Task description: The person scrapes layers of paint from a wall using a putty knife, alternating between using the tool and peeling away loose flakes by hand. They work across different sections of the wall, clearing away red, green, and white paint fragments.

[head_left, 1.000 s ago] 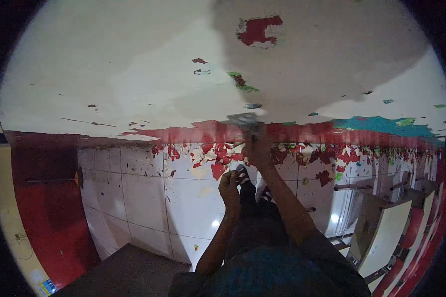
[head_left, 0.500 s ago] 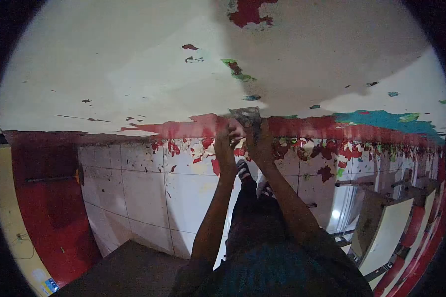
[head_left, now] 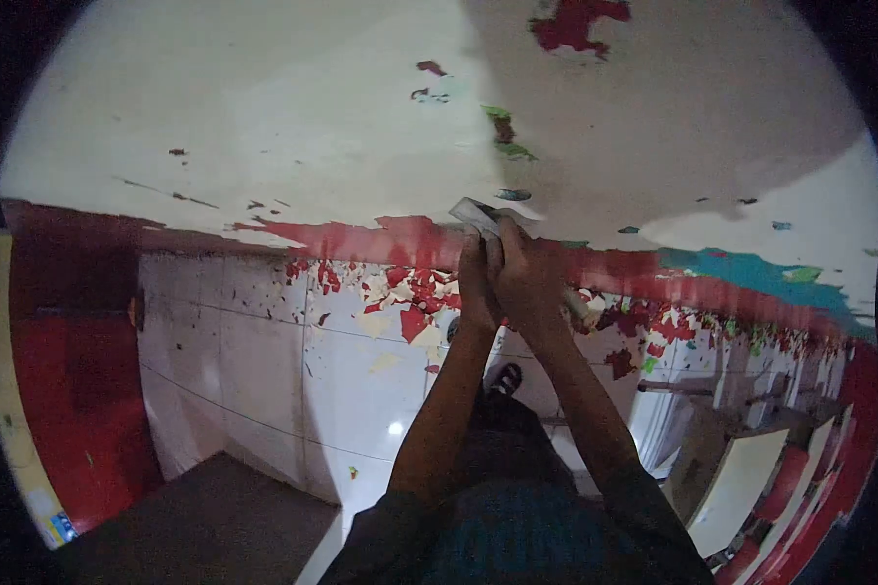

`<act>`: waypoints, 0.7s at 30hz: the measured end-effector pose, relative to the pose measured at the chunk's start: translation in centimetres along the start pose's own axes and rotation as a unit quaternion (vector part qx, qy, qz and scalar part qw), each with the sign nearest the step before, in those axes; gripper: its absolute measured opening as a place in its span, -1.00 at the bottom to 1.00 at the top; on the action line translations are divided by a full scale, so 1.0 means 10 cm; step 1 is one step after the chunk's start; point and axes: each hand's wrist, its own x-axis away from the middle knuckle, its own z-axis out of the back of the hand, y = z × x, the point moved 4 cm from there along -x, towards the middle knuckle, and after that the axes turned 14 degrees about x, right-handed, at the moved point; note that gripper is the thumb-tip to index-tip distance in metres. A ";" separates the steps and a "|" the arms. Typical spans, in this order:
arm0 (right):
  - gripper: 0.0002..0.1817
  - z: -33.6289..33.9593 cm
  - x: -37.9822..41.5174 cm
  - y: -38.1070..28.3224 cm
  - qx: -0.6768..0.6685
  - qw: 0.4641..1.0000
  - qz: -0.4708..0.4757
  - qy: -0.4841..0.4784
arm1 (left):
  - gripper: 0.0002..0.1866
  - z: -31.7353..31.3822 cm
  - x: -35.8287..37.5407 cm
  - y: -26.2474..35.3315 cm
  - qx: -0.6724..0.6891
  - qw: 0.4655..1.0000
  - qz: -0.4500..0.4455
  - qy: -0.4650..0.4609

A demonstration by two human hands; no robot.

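Note:
A flat grey scraper-like blade (head_left: 476, 216) lies against the wall at the lower edge of the pale paint. Its lower part sits between my two hands. My right hand (head_left: 529, 278) is wrapped round it, fingers bent. Close beside it, my left hand (head_left: 478, 283) presses on the tool's other side. The wall (head_left: 293, 97) is off-white with flaked spots of dark red, green and teal. A red strip (head_left: 410, 239) with a ragged upper edge runs behind the hands.
Red and cream paint flakes (head_left: 415, 317) lie on the pale tiled floor (head_left: 254, 361) along the wall. A dark flat surface (head_left: 234, 517) is at the lower left, a red panel (head_left: 78, 390) at far left. Stacked boards (head_left: 741, 487) stand at the right.
The blade has tilted and both hands have come closer together around it. My view has shifted, so the wall marks appear further right. One foot shows less than before.

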 end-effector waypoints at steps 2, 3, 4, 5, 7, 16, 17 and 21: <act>-0.73 0.02 0.02 0.02 0.014 1.000 -0.002 -0.022 | -0.59 -0.01 0.04 -0.12 0.018 1.000 0.012 -0.003; -0.72 0.06 0.02 0.08 0.036 0.999 -0.014 -0.026 | -0.59 0.04 -0.02 -0.12 -0.123 0.991 -0.051 -0.020; -0.71 0.08 0.01 0.10 0.057 0.998 -0.024 -0.031 | -0.59 0.12 -0.10 -0.14 -0.260 0.958 -0.116 -0.030; -0.70 0.07 -0.01 0.03 0.058 0.998 0.014 -0.022 | -0.59 0.23 -0.15 -0.12 -0.372 0.913 -0.160 -0.042; -0.68 0.01 -0.10 -0.11 0.060 0.995 0.083 0.002 | -0.59 0.24 -0.22 -0.02 -0.555 0.796 -0.238 -0.050; -0.64 0.30 -0.11 -0.19 0.060 0.988 0.134 0.040 | -0.63 0.00 -0.17 -0.12 -0.257 0.956 -0.130 -0.057; -0.64 0.32 -0.11 -0.15 0.075 0.993 0.090 -0.014 | -0.63 -0.12 -0.10 -0.10 -0.262 0.950 -0.156 -0.067; -0.64 0.36 -0.15 -0.18 0.137 0.984 0.025 -0.106 | -0.62 -0.50 0.19 -0.07 -0.561 0.728 -0.370 -0.135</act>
